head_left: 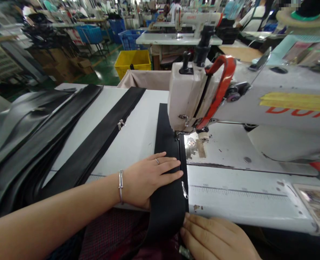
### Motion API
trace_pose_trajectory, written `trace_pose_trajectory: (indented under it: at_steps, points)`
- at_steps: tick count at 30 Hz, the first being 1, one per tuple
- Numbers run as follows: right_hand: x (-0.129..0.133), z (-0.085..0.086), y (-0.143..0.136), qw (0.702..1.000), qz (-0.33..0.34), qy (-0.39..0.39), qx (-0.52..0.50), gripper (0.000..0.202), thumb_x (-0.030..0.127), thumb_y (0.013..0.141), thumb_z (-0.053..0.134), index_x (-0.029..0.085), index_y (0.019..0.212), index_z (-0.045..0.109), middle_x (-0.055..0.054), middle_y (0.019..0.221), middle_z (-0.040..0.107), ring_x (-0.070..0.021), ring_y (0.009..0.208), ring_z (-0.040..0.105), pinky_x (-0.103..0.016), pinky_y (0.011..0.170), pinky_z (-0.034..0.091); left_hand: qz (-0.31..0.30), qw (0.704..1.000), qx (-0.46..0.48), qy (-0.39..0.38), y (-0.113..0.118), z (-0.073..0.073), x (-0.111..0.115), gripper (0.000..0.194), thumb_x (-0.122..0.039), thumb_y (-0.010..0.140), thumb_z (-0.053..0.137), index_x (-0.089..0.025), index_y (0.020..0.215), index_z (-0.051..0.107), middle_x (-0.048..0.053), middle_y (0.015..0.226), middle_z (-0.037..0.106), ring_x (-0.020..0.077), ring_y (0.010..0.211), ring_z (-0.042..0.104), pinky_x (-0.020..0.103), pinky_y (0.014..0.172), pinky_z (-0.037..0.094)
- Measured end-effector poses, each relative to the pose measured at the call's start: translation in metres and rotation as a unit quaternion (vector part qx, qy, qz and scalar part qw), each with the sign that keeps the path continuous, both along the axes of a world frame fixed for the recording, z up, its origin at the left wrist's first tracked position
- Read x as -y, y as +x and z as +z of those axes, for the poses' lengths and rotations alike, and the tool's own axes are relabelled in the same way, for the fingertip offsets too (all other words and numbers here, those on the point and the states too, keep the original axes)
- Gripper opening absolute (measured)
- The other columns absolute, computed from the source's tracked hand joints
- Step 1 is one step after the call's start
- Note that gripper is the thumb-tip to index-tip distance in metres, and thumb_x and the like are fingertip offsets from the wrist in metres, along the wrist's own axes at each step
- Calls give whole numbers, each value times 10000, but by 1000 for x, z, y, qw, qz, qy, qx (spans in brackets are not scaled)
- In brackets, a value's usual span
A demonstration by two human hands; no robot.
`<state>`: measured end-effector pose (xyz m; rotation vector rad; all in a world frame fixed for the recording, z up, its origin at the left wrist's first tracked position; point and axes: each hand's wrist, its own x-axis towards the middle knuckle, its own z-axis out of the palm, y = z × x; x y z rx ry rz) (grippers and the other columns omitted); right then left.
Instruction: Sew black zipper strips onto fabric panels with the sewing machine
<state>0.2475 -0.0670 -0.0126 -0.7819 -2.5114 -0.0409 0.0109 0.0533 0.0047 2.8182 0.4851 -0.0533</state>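
Observation:
A black strip with a zipper (pixel 166 206) runs under the needle area of a white sewing machine (pixel 187 97) and hangs over the table's front edge. My left hand (pixel 157 175) lies on the strip with its fingers spread, pressing it flat just in front of the presser foot (pixel 177 135). At the front edge my right hand (pixel 214 234) has its fingers pressed together against the strip's right side, holding that edge. Between the hands a silver zipper pull (pixel 185 190) shows on the strip.
Another black strip with silver pulls (pixel 95 142) lies left of centre on the white table (pixel 138 126). A pile of black strips (pixel 27 144) covers the left side. Beyond the table stand a yellow bin (pixel 133 61), blue crates (pixel 132 39), other machines and people.

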Motion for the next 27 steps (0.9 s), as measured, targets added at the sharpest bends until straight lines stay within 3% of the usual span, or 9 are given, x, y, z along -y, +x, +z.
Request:
trace_pose_trajectory:
  at_steps: [5, 13, 20, 22, 24, 27]
  points:
    - [-12, -10, -2, 996, -13, 32, -88, 273, 121, 932, 428, 158, 1004, 689, -38, 985, 728, -159, 927, 675, -241, 785, 568, 0, 1000, -7, 12, 1, 2, -11, 922, -406, 646, 688, -136, 1440, 303, 153, 1498, 269, 287, 1361, 290, 462, 1173, 130]
    - [-37, -1, -1, 999, -1, -17, -46, 330, 137, 960, 356, 118, 1068, 667, -69, 1069, 700, -185, 1014, 637, -285, 808, 565, 2, 1000, 9, 29, 3, 1, -32, 830, -320, 696, 651, -146, 1432, 310, 138, 1454, 337, 288, 1318, 341, 458, 1157, 179]
    - [-49, -10, -3, 999, -36, -18, -31, 296, 97, 916, 415, 113, 1111, 637, -92, 1118, 678, -179, 1073, 610, -300, 883, 540, 11, 998, 50, 41, 5, -7, -55, 716, -355, 773, 593, -142, 1411, 347, 136, 1413, 376, 283, 1289, 368, 437, 1135, 230]
    - [-49, -11, -4, 999, -41, -26, -21, 332, 72, 892, 405, 112, 1141, 620, -101, 1144, 666, -186, 1106, 593, -315, 902, 534, 72, 995, 58, 50, 3, -5, -41, 712, -343, 784, 599, -162, 1417, 328, 135, 1409, 376, 291, 1287, 370, 463, 1120, 250]
    - [-47, -11, -4, 998, -40, -55, -2, 392, 47, 857, 398, 116, 1191, 592, -109, 1188, 641, -196, 1158, 559, -332, 922, 525, 189, 976, 93, 51, -4, -4, -10, 637, -335, 818, 578, -152, 1384, 350, 149, 1316, 459, 280, 1185, 465, 460, 1039, 360]
    - [-43, -9, -4, 993, -22, -117, 15, 476, 33, 790, 424, 158, 1227, 566, -102, 1302, 564, -211, 1286, 434, -365, 985, 481, 364, 916, 170, -23, -16, -7, 54, 454, -400, 839, 576, -128, 1190, 480, 95, 953, 588, 201, 788, 570, 342, 709, 512]
